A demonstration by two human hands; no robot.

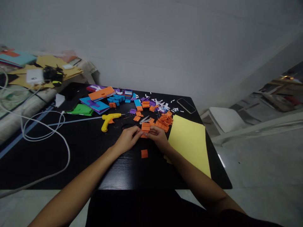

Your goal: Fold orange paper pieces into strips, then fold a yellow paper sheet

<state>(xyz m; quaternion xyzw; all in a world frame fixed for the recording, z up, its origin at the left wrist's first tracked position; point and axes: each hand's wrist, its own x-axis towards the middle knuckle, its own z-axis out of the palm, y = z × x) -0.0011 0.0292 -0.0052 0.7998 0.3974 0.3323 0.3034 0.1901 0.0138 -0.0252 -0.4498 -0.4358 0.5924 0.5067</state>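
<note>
Between my two hands, above the black table [127, 171], is a folded orange paper piece [145, 126]. My left hand [129, 137] pinches its left side, and my right hand [158, 136] holds its right side. A flat orange square [144, 154] lies on the table just below my hands. Scissors [144, 120] rest behind the held piece. A heap of orange folded pieces [165, 119] sits behind my right hand, and a yellow glue gun [109, 120] lies left of my left hand.
Yellow sheets [189, 142] lie under my right forearm. White paper scraps [161, 104], blue pieces [115, 100] and a phone [186, 105] are farther back. A white cable [66, 145] loops at left. A white chair [223, 119] stands at right.
</note>
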